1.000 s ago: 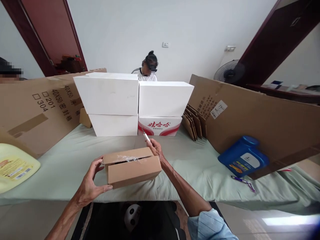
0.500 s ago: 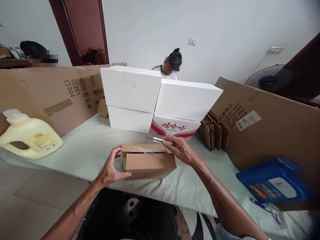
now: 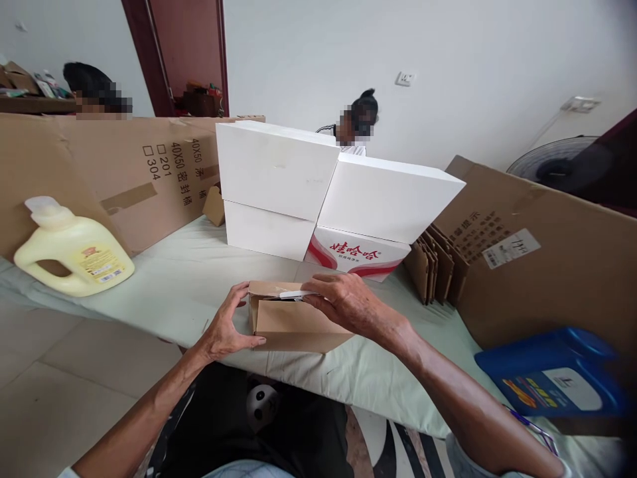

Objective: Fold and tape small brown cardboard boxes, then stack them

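Note:
A small brown cardboard box (image 3: 298,330) lies on the covered table just in front of me, with a gap along its taped top seam. My left hand (image 3: 229,325) grips the box's left end, its thumb on the near side and its fingers on the far side. In my right hand (image 3: 343,299) is a white utility knife (image 3: 294,294), held low over the box's top. Whether its blade touches the tape or goes into the gap, I cannot tell.
White boxes (image 3: 279,169) and a red-and-white printed carton (image 3: 358,251) form a stack behind. Large cardboard panels (image 3: 174,166) flank the table. A yellow jug (image 3: 74,249) stands left; a blue bottle (image 3: 552,372) and a purple-and-white pen-like item (image 3: 535,425) lie right. Two people sit beyond.
My right hand has brought the utility knife left and down, onto the box's top seam. The left hand keeps its grip on the box's left end. The view has shifted slightly.

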Available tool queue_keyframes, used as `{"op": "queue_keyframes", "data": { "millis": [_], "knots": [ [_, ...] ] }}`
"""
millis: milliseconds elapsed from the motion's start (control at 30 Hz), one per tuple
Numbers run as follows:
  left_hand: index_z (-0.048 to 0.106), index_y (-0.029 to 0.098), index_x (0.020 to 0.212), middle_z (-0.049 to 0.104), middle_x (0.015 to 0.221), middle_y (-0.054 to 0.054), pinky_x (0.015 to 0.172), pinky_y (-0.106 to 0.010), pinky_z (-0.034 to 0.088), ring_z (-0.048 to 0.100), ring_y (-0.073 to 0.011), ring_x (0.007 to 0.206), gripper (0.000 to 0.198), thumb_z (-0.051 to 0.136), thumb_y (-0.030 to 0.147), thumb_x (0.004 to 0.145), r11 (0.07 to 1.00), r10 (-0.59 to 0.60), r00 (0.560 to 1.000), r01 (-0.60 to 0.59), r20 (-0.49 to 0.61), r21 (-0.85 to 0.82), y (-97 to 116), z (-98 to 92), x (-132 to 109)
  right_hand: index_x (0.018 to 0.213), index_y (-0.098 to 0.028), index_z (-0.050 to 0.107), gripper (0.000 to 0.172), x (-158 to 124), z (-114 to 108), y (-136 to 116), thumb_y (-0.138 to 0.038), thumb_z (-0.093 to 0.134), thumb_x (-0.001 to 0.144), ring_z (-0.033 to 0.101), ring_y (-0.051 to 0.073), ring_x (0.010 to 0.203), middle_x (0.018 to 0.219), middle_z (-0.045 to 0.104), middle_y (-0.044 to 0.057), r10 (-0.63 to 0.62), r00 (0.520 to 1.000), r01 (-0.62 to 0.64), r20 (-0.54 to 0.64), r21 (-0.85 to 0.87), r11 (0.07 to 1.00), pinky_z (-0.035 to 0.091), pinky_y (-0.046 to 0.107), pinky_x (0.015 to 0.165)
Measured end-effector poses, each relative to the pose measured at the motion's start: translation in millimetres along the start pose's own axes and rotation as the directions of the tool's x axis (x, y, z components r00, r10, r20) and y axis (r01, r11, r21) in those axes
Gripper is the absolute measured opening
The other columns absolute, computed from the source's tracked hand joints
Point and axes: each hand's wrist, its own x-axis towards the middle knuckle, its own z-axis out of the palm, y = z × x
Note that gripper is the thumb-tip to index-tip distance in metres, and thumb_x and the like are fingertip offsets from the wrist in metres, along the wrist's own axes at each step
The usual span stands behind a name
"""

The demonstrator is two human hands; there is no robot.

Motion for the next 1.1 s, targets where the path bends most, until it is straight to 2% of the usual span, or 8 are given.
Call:
{"op": "queue_keyframes", "data": {
  "millis": [200, 333, 467, 600, 667, 800, 933, 1100],
  "knots": [
    [0.048, 0.032, 0.158, 0.044, 0.173, -0.017, 0.116, -0.061, 0.059, 0.048, -0.045, 0.159, 0.101, 0.1, 0.041, 0.072, 0.999, 0.029, 1.0, -0.029, -0.008, 0.013, -3.1, -0.1, 0.3, 0.101, -0.017, 0.073, 0.03, 15.7, -14.3, -17.5, -0.025, 0.049, 0.116, 0.047, 0.014, 0.07, 0.093, 0.073, 0.006, 0.072, 0.99, -0.048, 0.12, -0.191, 0.98, 0.015, 0.035, 0.066],
    [0.049, 0.035, 0.158, 0.045, 0.171, -0.015, 0.114, -0.06, 0.061, 0.052, -0.0433, 0.156, 0.098, 0.099, 0.042, 0.074, 0.998, 0.054, 0.998, -0.054, -0.013, 0.025, -4.7, -0.4, 0.1, 0.1, -0.016, 0.073, 0.03, 27.6, -24.7, -28.0, -0.019, 0.047, 0.115, 0.05, 0.015, 0.071, 0.094, 0.074, 0.008, 0.045, 0.975, 0.021, 0.216, -0.297, 0.955, 0.017, 0.036, 0.066],
    [0.05, 0.034, 0.158, 0.046, 0.169, -0.015, 0.113, -0.059, 0.062, 0.054, -0.043, 0.154, 0.097, 0.099, 0.043, 0.074, 0.997, 0.057, 0.998, -0.056, -0.017, 0.045, -3.9, -2.0, 0.3, 0.097, -0.015, 0.072, 0.027, 34.4, -33.8, -30.6, -0.016, 0.051, 0.113, 0.058, 0.019, 0.078, 0.091, 0.074, 0.01, -0.019, 0.975, 0.105, 0.219, -0.388, 0.916, 0.022, 0.035, 0.069],
    [0.051, 0.031, 0.156, 0.048, 0.169, -0.016, 0.112, -0.058, 0.063, 0.053, -0.0434, 0.154, 0.097, 0.099, 0.043, 0.073, 0.997, 0.047, 0.999, -0.046, -0.013, 0.058, -2.9, -3.3, 0.5, 0.097, -0.015, 0.073, 0.026, 31.5, -39.3, -24.8, -0.019, 0.053, 0.113, 0.063, 0.021, 0.082, 0.099, 0.076, 0.012, 0.032, 0.971, 0.085, 0.236, -0.467, 0.88, 0.029, 0.034, 0.071],
    [0.052, 0.031, 0.155, 0.048, 0.169, -0.017, 0.112, -0.058, 0.063, 0.053, -0.0437, 0.155, 0.097, 0.1, 0.043, 0.072, 0.997, 0.041, 0.999, -0.04, -0.014, 0.062, -3.2, -3.6, 0.6, 0.097, -0.016, 0.074, 0.026, 27.5, -39.4, -19.0, -0.02, 0.054, 0.113, 0.063, 0.021, 0.082, 0.096, 0.076, 0.012, 0.046, 0.97, 0.074, 0.239, -0.473, 0.878, 0.031, 0.034, 0.072],
    [0.052, 0.03, 0.154, 0.048, 0.168, -0.017, 0.112, -0.059, 0.064, 0.053, -0.0437, 0.154, 0.096, 0.1, 0.046, 0.071, 0.998, 0.034, 0.999, -0.033, -0.016, 0.058, -3.6, -4.4, 0.9, 0.095, -0.017, 0.075, 0.025, 17.7, -40.7, -6.8, -0.021, 0.057, 0.112, 0.061, 0.02, 0.08, 0.087, 0.074, 0.011, 0.097, 0.966, 0.02, 0.239, -0.444, 0.896, 0.029, 0.034, 0.072],
    [0.052, 0.03, 0.153, 0.048, 0.168, -0.017, 0.112, -0.058, 0.063, 0.054, -0.0431, 0.153, 0.094, 0.099, 0.047, 0.073, 0.997, 0.022, 1.0, -0.021, -0.006, 0.072, -0.9, -6.1, 1.3, 0.09, -0.016, 0.074, 0.025, 4.3, -48.6, 3.2, -0.013, 0.058, 0.109, 0.059, 0.018, 0.075, 0.086, 0.073, 0.01, 0.186, 0.946, -0.06, 0.264, -0.42, 0.905, 0.026, 0.035, 0.069],
    [0.05, 0.03, 0.155, 0.045, 0.168, -0.017, 0.112, -0.057, 0.063, 0.054, -0.0424, 0.153, 0.093, 0.097, 0.047, 0.076, 0.996, 0.025, 0.999, -0.027, 0.022, 0.083, -0.2, -7.6, 1.2, 0.088, -0.016, 0.072, 0.027, -11.3, -49.0, 14.2, -0.009, 0.056, 0.108, 0.059, 0.019, 0.078, 0.091, 0.072, 0.011, 0.188, 0.956, -0.079, 0.227, -0.419, 0.905, 0.026, 0.036, 0.071]
  ]
}}
